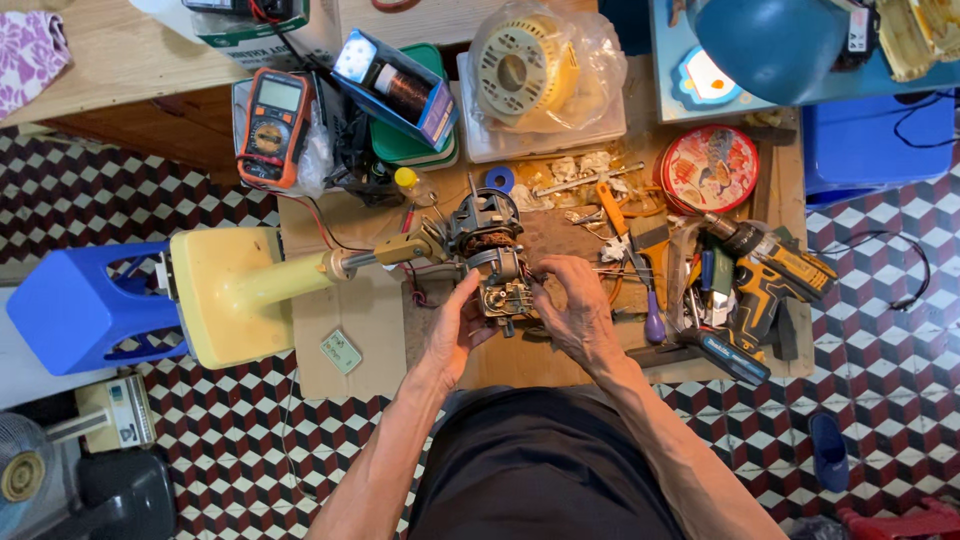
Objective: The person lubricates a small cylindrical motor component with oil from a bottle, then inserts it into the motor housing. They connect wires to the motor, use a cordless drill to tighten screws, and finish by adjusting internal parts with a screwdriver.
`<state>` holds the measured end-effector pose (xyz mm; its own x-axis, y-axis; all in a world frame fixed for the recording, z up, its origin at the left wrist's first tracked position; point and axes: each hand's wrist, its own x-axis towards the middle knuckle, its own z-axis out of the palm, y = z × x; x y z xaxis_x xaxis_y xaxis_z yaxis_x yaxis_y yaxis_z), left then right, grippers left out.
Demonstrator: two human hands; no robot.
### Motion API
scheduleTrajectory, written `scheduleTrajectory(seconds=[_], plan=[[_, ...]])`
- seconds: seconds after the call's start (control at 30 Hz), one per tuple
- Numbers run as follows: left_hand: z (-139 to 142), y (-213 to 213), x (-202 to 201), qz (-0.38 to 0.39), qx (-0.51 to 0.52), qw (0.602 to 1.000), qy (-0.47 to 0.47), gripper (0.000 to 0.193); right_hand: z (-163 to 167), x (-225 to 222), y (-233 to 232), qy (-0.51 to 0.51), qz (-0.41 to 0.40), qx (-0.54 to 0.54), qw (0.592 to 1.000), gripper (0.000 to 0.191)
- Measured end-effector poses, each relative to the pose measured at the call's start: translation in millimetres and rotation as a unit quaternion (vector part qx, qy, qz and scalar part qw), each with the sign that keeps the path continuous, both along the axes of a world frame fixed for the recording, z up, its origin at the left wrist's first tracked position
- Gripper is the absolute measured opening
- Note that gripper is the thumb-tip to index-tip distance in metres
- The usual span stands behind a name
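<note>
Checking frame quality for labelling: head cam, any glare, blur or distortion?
Head view: even, soft light with weak shadows; sharp around the left hand, right hand and fan motor. Mild glare on the plastic bag over the fan cover and the multimeter screen. Wide-angle lens: the checkered floor tiles bend toward the edges.

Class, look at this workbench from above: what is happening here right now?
A person sits at a cluttered wooden bench, both hands on an exposed fan motor joined to a cream fan stand. The left hand steadies its lower part; the right hand works at its side. A multimeter and cordless drill lie nearby.
</note>
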<state>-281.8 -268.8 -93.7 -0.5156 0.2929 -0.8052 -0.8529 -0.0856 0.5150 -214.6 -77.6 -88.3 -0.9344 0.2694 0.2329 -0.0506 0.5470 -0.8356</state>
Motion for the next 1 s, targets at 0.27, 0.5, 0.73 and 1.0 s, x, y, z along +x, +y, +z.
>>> scheduleTrajectory(seconds=[0.27, 0.5, 0.73, 1.0], plan=[[9.0, 15.6, 28.3, -0.014, 0.021, 1.000, 0.015, 0.058, -8.3, 29.7, 9.1, -0.009, -0.031, -0.002, 0.999, 0.014], [5.0, 13.4, 35.5, -0.014, 0.021, 0.999, 0.020, 0.055, -7.7, 24.6, 10.6, 0.037, 0.000, 0.058, 0.998, 0.023], [-0.6, 5.2, 32.5, -0.010, 0.020, 1.000, 0.020, 0.054, -5.0, 13.6, 15.9, 0.096, 0.075, 0.157, 0.980, 0.023], [2.7, -0.7, 25.6, -0.006, 0.015, 1.000, 0.020, 0.051, -16.6, 6.4, 13.5, 0.105, 0.085, 0.132, 0.982, 0.020]])
